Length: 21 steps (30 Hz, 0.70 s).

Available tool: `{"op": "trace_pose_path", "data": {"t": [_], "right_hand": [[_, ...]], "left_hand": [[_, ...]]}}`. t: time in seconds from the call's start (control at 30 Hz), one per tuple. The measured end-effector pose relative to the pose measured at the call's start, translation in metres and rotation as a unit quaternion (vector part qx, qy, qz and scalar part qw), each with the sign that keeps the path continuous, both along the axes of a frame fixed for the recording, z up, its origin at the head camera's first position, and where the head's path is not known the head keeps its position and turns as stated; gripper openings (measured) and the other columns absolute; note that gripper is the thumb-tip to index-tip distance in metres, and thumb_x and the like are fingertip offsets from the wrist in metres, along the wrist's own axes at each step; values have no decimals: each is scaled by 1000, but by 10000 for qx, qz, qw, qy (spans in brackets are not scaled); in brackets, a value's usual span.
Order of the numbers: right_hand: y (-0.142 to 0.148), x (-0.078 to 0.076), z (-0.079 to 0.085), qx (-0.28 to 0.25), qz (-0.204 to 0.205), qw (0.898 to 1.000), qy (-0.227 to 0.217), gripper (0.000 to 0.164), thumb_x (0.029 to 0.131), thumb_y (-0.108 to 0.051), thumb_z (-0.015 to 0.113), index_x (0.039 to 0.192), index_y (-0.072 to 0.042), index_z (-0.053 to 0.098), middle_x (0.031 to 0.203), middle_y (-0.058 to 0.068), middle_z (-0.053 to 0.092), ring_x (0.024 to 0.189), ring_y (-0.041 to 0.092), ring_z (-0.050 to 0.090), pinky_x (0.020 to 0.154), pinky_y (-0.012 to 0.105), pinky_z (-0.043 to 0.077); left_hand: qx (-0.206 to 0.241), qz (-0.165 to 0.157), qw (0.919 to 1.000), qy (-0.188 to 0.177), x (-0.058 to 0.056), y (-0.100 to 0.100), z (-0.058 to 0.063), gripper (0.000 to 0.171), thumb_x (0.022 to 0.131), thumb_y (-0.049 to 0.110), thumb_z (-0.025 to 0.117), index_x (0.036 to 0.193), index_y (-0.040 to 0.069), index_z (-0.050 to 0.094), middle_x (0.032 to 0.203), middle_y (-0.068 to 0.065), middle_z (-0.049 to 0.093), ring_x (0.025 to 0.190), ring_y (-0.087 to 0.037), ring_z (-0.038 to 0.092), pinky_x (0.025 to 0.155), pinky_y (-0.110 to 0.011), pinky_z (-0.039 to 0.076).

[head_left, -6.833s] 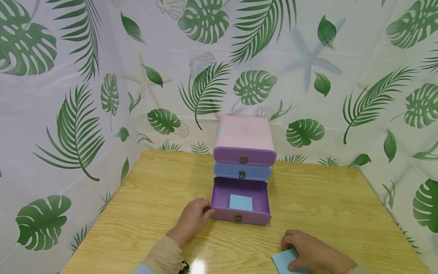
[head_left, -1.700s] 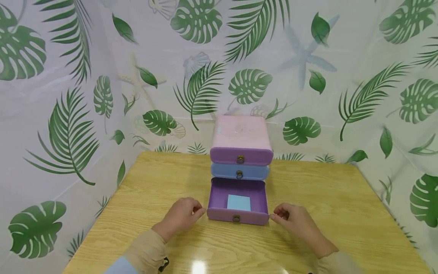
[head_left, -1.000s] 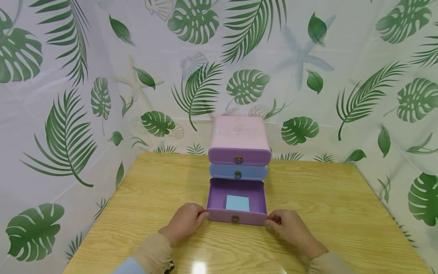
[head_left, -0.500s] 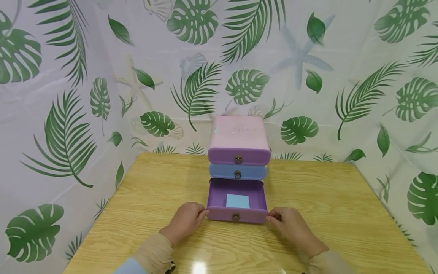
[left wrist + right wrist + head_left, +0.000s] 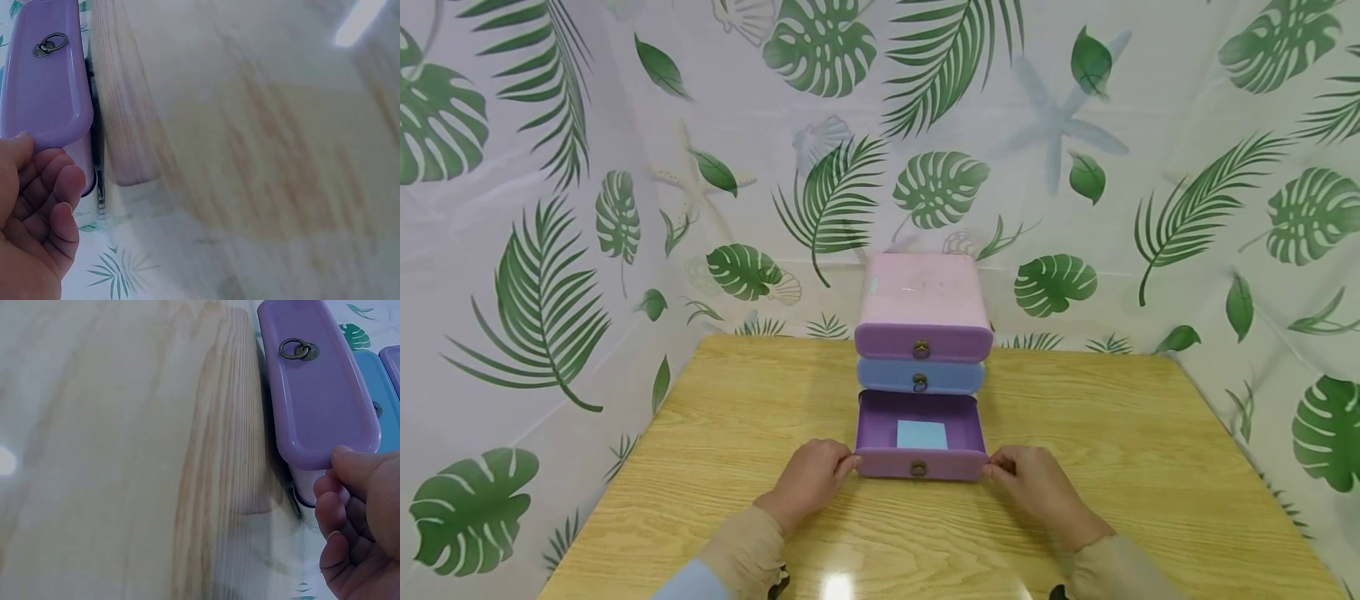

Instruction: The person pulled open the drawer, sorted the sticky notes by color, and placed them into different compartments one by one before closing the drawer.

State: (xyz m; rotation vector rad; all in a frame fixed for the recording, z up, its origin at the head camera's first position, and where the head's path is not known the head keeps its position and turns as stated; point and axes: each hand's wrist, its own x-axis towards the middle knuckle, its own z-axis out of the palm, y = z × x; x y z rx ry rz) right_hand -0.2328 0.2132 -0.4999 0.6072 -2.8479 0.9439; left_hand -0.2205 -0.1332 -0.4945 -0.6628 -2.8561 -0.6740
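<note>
A small chest with a pink top has its purple bottom drawer pulled out. Inside that drawer lies a light blue square pad of paper. My left hand pinches the left end of the drawer front, its thumb on the face and fingers behind. At the opposite end, my right hand pinches the front the same way; its thumb shows in the right wrist view. A metal ring pull hangs mid-front, untouched.
Above the open drawer, a blue drawer and a purple top drawer are closed. The chest stands toward the back of a wood-grain table. A leaf-printed white cloth hangs behind and along both sides.
Earlier my right hand held light blue paper on the table; it then came to the drawer's right end. Both hands now grip the drawer, which has slid slightly back toward the chest.
</note>
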Motion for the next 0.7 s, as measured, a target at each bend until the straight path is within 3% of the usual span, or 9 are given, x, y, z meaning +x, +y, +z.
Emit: {"op": "trace_pose_path", "data": {"t": [0.33, 0.53, 0.7], "right_hand": [[-2, -16, 1, 25, 8, 10000, -79, 11, 88, -17, 72, 77, -14, 72, 70, -9, 65, 58, 2, 52, 52, 22, 44], [-5, -29, -3, 83, -61, 9999, -105, 11, 88, -17, 71, 78, -13, 73, 72, -8, 66, 60, 4, 53, 54, 23, 45], [-6, -38, -4, 14, -134, 9997, -209, 10, 88, -16, 71, 79, -11, 73, 73, -6, 66, 63, 7, 54, 56, 26, 46]], "left_hand": [[36, 36, 10000, 71, -16, 1, -1, 29, 97, 23, 60, 71, 11, 67, 60, 9, 51, 52, -6, 42, 51, -23, 38], [54, 177, 9998, -82, -30, 0, -3, 28, 97, 24, 59, 73, 12, 68, 60, 10, 52, 55, -7, 46, 54, -24, 41], [-43, 211, 9998, 2, -44, 0, -8, 30, 97, 25, 59, 70, 13, 65, 58, 11, 49, 56, -7, 46, 54, -24, 41]]}}
